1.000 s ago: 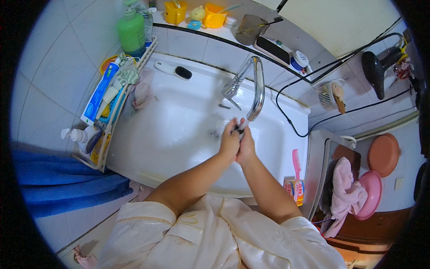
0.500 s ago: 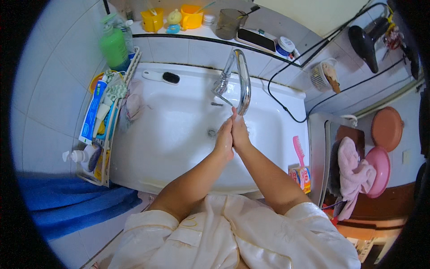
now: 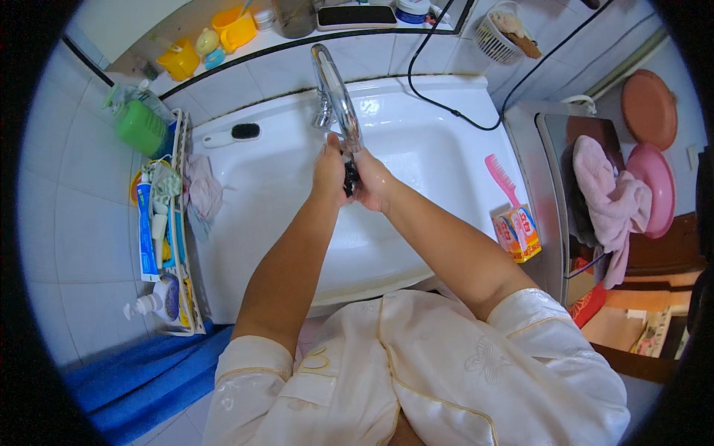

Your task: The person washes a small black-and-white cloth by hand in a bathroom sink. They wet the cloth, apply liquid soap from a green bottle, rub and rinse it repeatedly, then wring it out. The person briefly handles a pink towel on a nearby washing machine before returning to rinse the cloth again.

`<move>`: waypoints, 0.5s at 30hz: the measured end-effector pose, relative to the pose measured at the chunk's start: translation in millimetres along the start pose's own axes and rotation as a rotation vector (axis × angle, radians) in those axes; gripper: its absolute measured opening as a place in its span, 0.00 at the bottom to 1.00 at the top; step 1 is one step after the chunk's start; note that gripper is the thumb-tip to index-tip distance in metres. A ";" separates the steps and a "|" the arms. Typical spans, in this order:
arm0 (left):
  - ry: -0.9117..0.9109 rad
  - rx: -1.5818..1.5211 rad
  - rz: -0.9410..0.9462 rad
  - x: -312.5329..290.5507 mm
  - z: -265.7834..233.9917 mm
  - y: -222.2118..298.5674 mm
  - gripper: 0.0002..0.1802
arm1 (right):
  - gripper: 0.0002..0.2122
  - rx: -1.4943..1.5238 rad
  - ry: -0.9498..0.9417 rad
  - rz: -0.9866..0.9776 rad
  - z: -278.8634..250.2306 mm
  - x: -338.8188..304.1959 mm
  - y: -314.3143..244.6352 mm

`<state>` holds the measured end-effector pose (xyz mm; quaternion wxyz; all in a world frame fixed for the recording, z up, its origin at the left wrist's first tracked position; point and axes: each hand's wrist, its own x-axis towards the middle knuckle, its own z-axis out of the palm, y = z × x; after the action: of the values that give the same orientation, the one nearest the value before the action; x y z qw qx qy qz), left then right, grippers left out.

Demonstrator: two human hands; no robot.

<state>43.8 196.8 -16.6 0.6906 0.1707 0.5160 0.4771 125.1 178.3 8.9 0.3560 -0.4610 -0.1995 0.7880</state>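
Observation:
Both my hands are together under the curved metal faucet (image 3: 339, 97) over the white sink (image 3: 282, 260). My left hand (image 3: 328, 172) is closed, its upper fingers close to the base of the spout. Facing it, my right hand (image 3: 374, 181) curls in from the other side with wet-looking skin. A small black thing (image 3: 350, 175) shows in the gap between the palms; its kind cannot be made out. The fingertips are partly hidden behind the spout and the hands.
A black-bristled brush (image 3: 242, 134) lies on the sink's back left rim. At right are a pink comb (image 3: 502, 178) and an orange box (image 3: 518, 234). A rack (image 3: 178, 223) with bottles and toothpaste stands left. A black cable (image 3: 416, 82) hangs behind; a phone (image 3: 357, 16) lies on the shelf.
My view has shifted, so the sink and faucet appear farther left and higher. My palms, pressed together before, are now apart, with a black thing visible between them.

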 end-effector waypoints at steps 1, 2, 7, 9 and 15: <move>-0.002 0.011 0.019 1.2 1.2 -0.6 0.19 | 0.19 0.093 -0.052 0.023 -4.9 4.6 2.8; -0.032 0.146 0.049 5.4 -1.5 -3.1 0.20 | 0.19 0.186 -0.106 0.045 -13.3 13.6 8.9; 0.046 1.082 0.344 49.4 -34.3 -20.6 0.20 | 0.18 0.311 -0.043 0.109 -28.8 19.9 16.8; -0.076 0.955 0.233 61.3 -47.8 -27.3 0.19 | 0.16 0.125 0.062 0.171 -40.8 31.9 27.1; -0.235 1.418 0.261 97.5 -86.1 -81.5 0.15 | 0.12 0.078 0.155 0.214 -69.6 30.5 43.0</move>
<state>9.0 216.6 -164.8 0.4025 0.6871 0.5988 0.0852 159.6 171.4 -71.0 0.3017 -0.5248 -0.0902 0.7908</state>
